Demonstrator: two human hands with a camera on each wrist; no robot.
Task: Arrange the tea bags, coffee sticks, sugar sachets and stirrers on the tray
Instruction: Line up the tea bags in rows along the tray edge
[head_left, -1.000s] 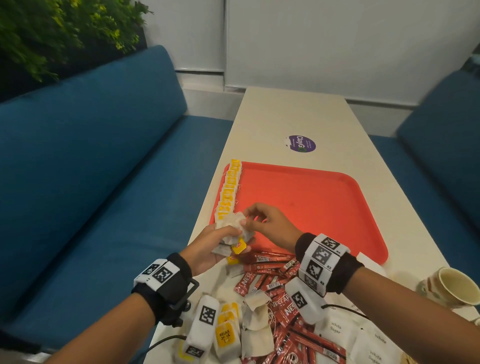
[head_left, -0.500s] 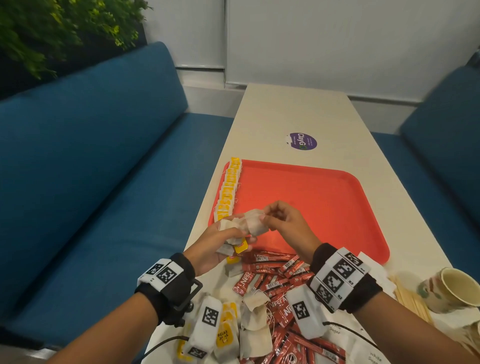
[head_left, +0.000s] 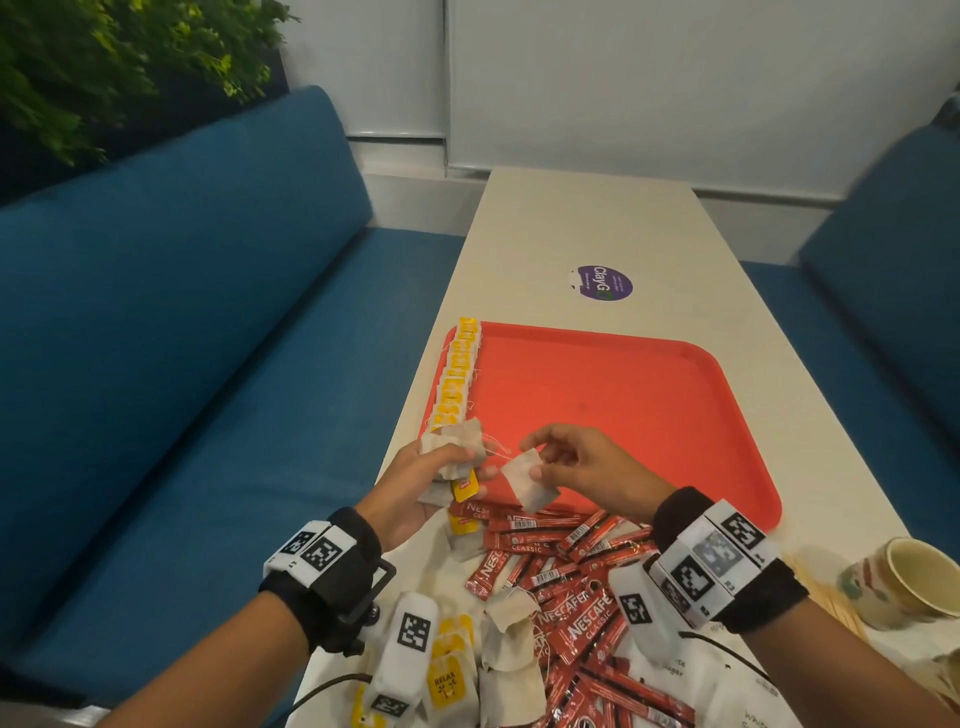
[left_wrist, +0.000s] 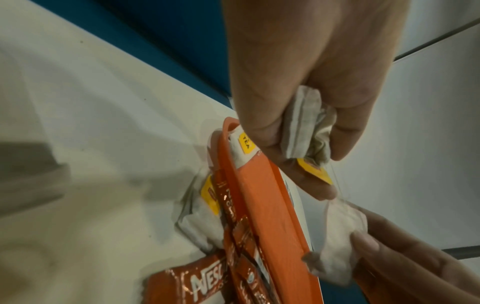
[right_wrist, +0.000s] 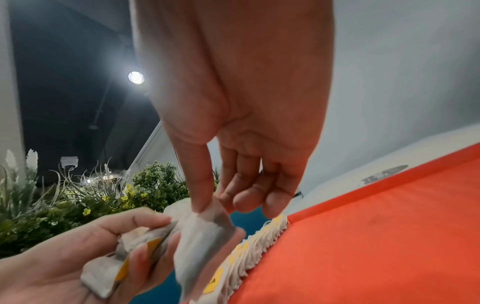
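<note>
My left hand grips a bunch of tea bags with yellow tags over the near left corner of the red tray. My right hand pinches a single tea bag between thumb and forefinger, just right of the bunch; a thin string still links the two. In the right wrist view the pinched tea bag hangs beside the bunch. A row of tea bags lines the tray's left edge. Red coffee sticks, more tea bags and white sugar sachets lie heaped near me.
A paper cup and wooden stirrers sit at the right near edge of the table. A purple sticker lies beyond the tray. Blue benches flank the table on both sides.
My right hand has pulled one tea bag out of the bunch and moved it rightward and down. The left hand has stayed in place with the remaining bags.
</note>
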